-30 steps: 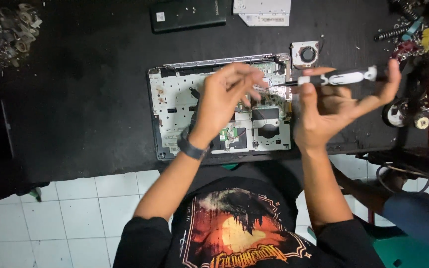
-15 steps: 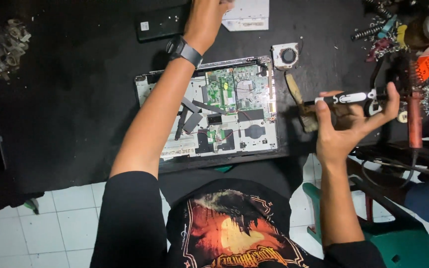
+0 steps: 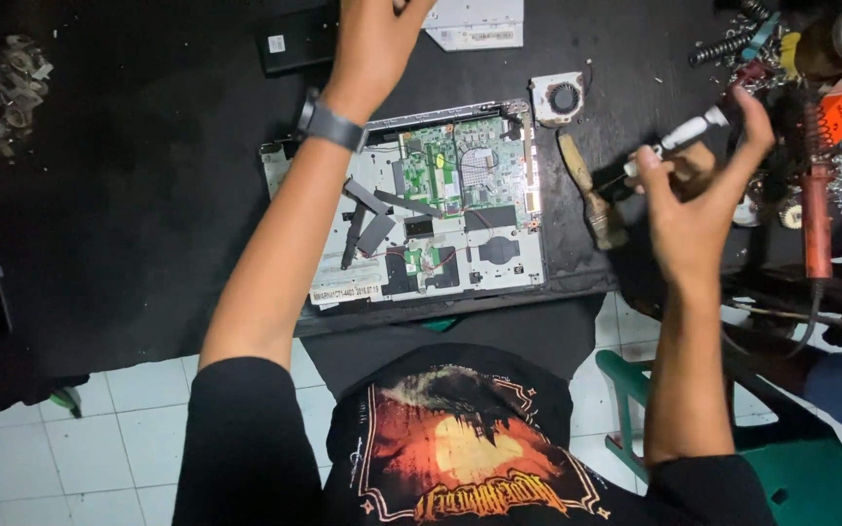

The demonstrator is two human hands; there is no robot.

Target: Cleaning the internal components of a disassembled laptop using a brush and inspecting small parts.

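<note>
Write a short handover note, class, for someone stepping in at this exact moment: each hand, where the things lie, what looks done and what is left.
Left hand: stretched past the far edge of the opened laptop, near a dark phone and a white panel; its fingers run out of view, so any grip cannot be told.
Right hand: raised right of the laptop, holding a white-handled screwdriver.
On the mat: a loose fan beyond the laptop's far right corner, a wooden-handled brush beside it, a soldering iron at far right.
Done: cover off, board bare, fan out.
Left: board and cables in the shell.
</note>
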